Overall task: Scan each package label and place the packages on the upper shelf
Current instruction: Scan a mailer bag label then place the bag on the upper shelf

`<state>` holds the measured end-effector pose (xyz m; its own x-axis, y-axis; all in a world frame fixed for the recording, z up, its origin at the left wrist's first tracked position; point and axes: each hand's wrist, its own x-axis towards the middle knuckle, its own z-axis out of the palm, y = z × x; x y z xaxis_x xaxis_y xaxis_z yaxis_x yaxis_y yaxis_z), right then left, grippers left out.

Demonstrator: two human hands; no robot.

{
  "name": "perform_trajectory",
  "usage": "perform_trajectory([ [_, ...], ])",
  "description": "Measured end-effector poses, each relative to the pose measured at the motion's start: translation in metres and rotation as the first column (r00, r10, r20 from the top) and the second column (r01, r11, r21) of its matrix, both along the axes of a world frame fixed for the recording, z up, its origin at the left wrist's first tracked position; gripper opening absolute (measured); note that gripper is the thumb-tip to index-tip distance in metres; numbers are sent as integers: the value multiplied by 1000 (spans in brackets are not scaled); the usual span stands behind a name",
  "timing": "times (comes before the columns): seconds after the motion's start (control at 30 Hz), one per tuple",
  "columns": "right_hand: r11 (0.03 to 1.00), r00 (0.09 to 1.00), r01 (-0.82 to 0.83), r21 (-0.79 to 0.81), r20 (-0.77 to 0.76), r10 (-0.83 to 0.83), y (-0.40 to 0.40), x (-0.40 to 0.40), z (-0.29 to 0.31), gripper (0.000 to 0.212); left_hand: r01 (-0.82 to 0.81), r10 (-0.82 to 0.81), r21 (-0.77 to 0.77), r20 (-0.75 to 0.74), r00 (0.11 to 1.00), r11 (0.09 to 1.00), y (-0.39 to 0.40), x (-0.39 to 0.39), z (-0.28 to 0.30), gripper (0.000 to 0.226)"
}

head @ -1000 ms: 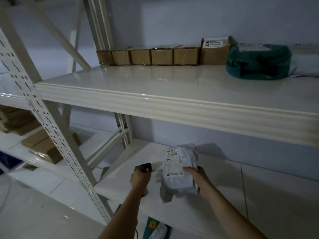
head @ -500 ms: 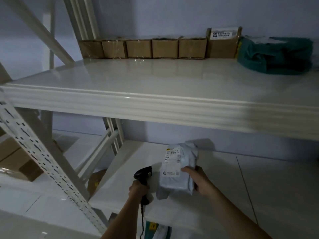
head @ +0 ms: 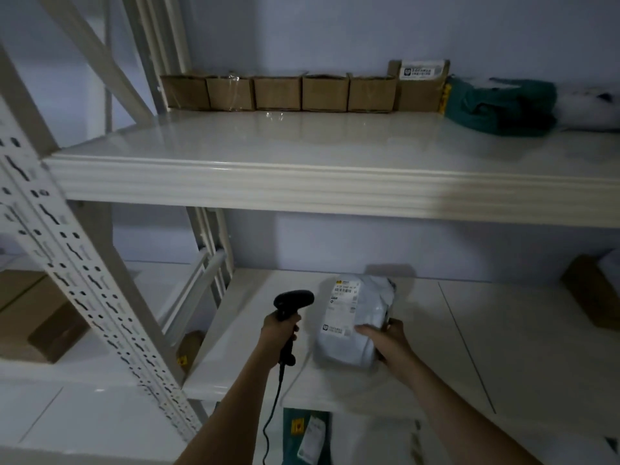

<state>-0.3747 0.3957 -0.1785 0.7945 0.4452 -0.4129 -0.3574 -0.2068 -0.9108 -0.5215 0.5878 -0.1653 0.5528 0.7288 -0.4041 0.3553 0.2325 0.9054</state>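
Observation:
A grey poly-bag package (head: 355, 322) with a white label (head: 342, 305) stands tilted on the lower shelf (head: 469, 347). My right hand (head: 385, 338) grips its lower right side, thumb across the front. My left hand (head: 280, 330) holds a black corded barcode scanner (head: 290, 305) by the handle, its head pointing right toward the label. The upper shelf (head: 302, 152) carries a row of several small brown boxes (head: 278, 92), a taller labelled box (head: 421, 85) and a dark green bag (head: 503, 107) along the back wall.
A perforated white upright (head: 77, 273) slants across the left. Cardboard boxes (head: 37, 320) lie on the neighbouring rack at left, and a brown box (head: 593, 290) sits at the lower shelf's right end. A green package (head: 305, 437) shows below the lower shelf.
The view has shifted right and upward. My left hand has raised the scanner so its head stands clear above the fist. The package stays in my right hand's grip on the lower shelf.

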Motion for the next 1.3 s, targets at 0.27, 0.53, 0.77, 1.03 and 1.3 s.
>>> perform_trajectory([
  [0.27,999,975,-48,-8,217,48,-14,-6,5,80,149,-153,39,141,978,988,-22,11,63,15],
  [0.53,1000,947,-11,-11,321,14,-19,-6,7,78,141,-144,294,-11,989,945,-45,11,82,23],
  [0.77,1000,942,-14,-6,335,16,-16,-2,8,80,142,-148,294,-2,989,945,-49,13,87,17],
  [1.03,1000,947,-21,-13,320,24,-12,2,6,83,134,-142,297,8,990,945,-45,12,86,19],
  [1.3,999,954,-18,-36,299,28,-12,4,5,82,121,-131,280,19,991,952,-42,17,83,17],
])
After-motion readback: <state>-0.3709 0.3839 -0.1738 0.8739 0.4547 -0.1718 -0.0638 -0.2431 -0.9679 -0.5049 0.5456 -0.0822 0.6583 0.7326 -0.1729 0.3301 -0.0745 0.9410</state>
